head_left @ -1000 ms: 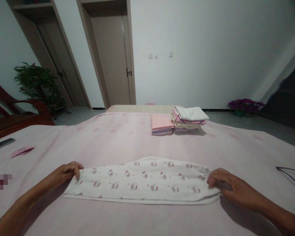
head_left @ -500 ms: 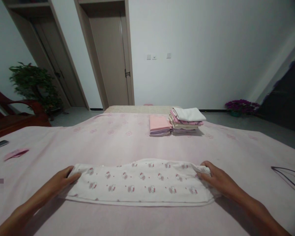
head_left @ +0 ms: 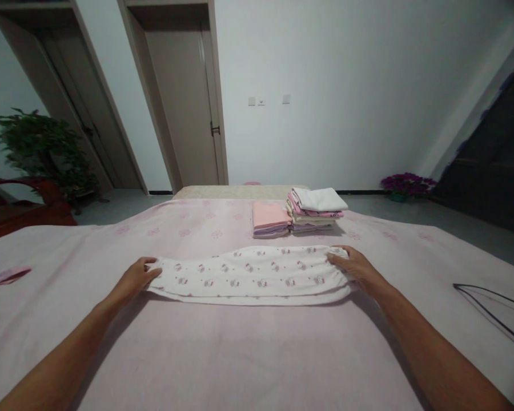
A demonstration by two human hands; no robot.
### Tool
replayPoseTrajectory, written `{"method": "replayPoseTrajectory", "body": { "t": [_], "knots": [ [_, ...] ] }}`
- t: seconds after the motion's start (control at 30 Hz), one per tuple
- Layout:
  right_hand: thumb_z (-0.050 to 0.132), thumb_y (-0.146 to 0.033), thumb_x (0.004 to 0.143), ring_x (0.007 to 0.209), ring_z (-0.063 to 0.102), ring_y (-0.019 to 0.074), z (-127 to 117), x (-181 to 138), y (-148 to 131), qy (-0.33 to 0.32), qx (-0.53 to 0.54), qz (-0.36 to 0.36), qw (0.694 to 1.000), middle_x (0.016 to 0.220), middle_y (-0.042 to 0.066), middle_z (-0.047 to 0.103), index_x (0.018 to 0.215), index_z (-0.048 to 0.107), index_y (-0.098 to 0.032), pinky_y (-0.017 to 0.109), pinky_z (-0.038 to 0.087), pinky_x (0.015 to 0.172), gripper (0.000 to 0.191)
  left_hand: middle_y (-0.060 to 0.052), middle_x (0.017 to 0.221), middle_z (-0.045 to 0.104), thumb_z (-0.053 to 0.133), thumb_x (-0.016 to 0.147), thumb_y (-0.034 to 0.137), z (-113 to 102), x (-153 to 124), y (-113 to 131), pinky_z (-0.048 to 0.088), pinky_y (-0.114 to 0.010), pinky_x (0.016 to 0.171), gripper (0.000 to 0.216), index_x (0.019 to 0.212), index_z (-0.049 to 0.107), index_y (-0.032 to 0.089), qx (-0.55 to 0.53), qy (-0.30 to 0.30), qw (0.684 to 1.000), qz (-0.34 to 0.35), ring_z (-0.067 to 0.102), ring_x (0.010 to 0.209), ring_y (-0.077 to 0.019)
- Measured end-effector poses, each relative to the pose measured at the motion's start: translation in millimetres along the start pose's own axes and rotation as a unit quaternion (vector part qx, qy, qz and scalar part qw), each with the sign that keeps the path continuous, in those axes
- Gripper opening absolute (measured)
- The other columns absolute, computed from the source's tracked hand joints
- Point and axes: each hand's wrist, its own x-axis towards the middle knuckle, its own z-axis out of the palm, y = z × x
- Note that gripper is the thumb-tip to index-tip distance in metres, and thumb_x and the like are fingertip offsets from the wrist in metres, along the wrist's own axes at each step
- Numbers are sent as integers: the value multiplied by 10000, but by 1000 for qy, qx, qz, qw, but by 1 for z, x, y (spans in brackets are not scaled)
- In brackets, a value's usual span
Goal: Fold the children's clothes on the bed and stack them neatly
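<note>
A folded white garment with a small pink cat print (head_left: 248, 274) lies stretched across the pink bedsheet (head_left: 240, 354), slightly off the sheet. My left hand (head_left: 135, 278) grips its left end with fingers curled round the fabric. My right hand (head_left: 353, 265) grips its right end the same way. Both arms are stretched far forward. Just beyond the garment sit a folded pink and lilac stack (head_left: 269, 220) and a taller pile of folded clothes topped by a white piece (head_left: 314, 208).
A black wire hanger (head_left: 492, 305) lies at the right edge of the bed. A small pink item (head_left: 4, 277) lies at the far left. Beyond the bed are two doors, a green plant (head_left: 43, 151), a dark red chair (head_left: 21, 205) and purple flowers (head_left: 406, 184).
Both hands closed on the garment's ends and carried it away from me, toward the folded stacks. The view shifted forward and right.
</note>
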Motion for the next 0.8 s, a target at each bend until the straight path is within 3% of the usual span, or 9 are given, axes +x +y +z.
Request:
{"method": "replayPoseTrajectory", "body": {
  "t": [0.07, 0.17, 0.3, 0.4, 0.53, 0.67, 0.8],
  "knots": [
    [717, -431, 739, 940, 679, 302, 1, 4, 13, 53, -127, -64, 988, 1079, 150, 704, 1145, 636, -171, 431, 540, 816, 489, -166, 1128, 675, 603, 789, 377, 11, 2, 1, 515, -384, 821, 580, 1304, 549, 115, 98, 31, 994, 33, 675, 967, -300],
    [614, -399, 831, 1071, 620, 319, 4, -7, 24, 113, -282, -201, 931, 1193, 145, 665, 1157, 659, -199, 474, 482, 930, 386, -181, 1239, 610, 513, 875, 409, 22, -8, 3, 477, -413, 922, 503, 1302, 574, 152, 172, 107, 973, 111, 605, 1138, -320],
    [542, -271, 859, 993, 613, 266, 18, -41, 19, 35, -313, -325, 892, 1039, 74, 706, 985, 697, -239, 417, 468, 900, 202, -103, 1171, 645, 396, 943, 483, 25, -28, 6, 484, -345, 824, 411, 1139, 637, 214, 115, 130, 978, 116, 652, 952, -240],
    [504, -114, 738, 918, 611, 239, 27, -58, 18, -63, -291, -370, 880, 913, 42, 701, 870, 671, -236, 396, 460, 876, 245, -63, 1040, 706, 443, 914, 516, 20, -36, 0, 467, -319, 771, 382, 999, 670, 221, 85, 89, 988, 96, 660, 879, -232],
    [429, -43, 557, 914, 602, 225, 27, -61, 26, -131, -272, -377, 876, 888, 24, 685, 841, 632, -230, 382, 457, 872, 396, -49, 973, 740, 551, 855, 525, 8, -37, -15, 467, -317, 826, 354, 943, 698, 215, 19, -18, 988, 149, 665, 907, -240],
    [458, -56, 599, 919, 608, 232, 22, -55, 32, -114, -279, -380, 875, 918, 32, 695, 871, 648, -228, 384, 466, 864, 374, -96, 1030, 744, 681, 758, 478, -3, -39, -20, 497, -341, 858, 387, 1006, 731, 185, -44, -125, 978, 161, 674, 939, -265],
    [513, -127, 779, 929, 627, 235, 21, -55, 33, -96, -284, -393, 869, 930, 40, 711, 897, 681, -238, 396, 476, 878, 234, -103, 1040, 728, 675, 691, 365, -9, -42, -18, 499, -366, 911, 345, 978, 739, 183, -32, -136, 973, 183, 660, 991, -279]
  ]
}}
